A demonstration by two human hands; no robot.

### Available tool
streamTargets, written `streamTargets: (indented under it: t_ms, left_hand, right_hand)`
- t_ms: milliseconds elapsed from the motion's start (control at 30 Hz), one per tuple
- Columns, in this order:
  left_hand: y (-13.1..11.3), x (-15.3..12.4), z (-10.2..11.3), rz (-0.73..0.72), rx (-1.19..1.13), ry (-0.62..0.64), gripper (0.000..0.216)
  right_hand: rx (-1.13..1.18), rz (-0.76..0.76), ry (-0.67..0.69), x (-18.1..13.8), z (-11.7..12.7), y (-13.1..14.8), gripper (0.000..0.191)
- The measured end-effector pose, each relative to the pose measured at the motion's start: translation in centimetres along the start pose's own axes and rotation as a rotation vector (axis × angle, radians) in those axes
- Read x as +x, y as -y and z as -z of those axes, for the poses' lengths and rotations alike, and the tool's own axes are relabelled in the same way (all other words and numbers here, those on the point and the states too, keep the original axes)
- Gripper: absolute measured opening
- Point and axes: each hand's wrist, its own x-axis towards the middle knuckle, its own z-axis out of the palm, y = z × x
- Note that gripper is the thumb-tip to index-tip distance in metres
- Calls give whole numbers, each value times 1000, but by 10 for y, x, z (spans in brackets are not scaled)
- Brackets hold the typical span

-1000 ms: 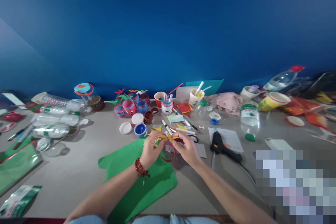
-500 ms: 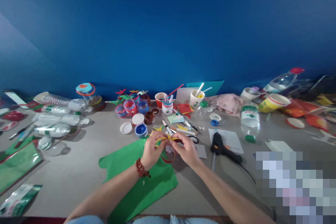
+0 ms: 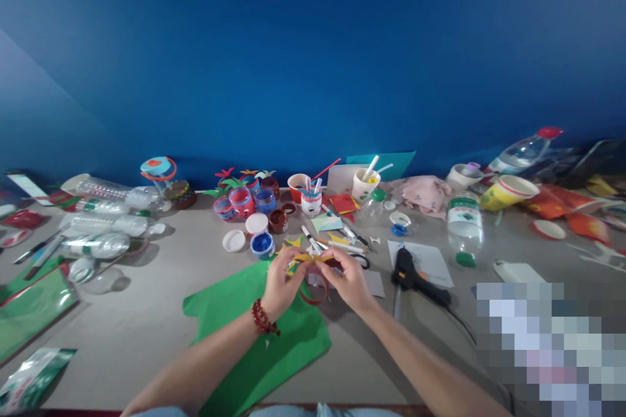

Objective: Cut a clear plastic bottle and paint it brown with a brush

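Both hands meet above the grey table, pinching a small paper craft piece [image 3: 311, 259] with yellow points on top and a red-brown paper loop hanging below. My left hand [image 3: 280, 281], with a red bead bracelet on the wrist, grips its left side with closed fingers. My right hand [image 3: 346, 279] pinches its right side. Under the hands lies a green paper sheet [image 3: 267, 332]. A blue paint pot [image 3: 262, 244] and a white lid [image 3: 233, 240] sit just beyond the left hand.
A black glue gun [image 3: 413, 277] lies to the right on white paper. Painted jars [image 3: 244, 199], cups with brushes [image 3: 366, 182], pens and paper scraps crowd the back. Clear plastic bottles [image 3: 105, 225] lie at left; a bottle [image 3: 464, 225] and a yellow cup [image 3: 503, 192] lie at right.
The hands stay together on the craft piece, with only small finger shifts. The view has moved slightly.
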Motion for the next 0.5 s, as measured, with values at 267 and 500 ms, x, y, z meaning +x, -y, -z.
streamTargets:
  t_ms: [267, 500]
  left_hand:
    - [-1, -1, 0, 10, 4, 4, 13]
    - [4, -3, -1, 23, 25, -41, 12]
  right_hand:
    - [16, -18, -1, 0, 1, 3, 15]
    - [31, -51, -6, -2, 1, -2, 18]
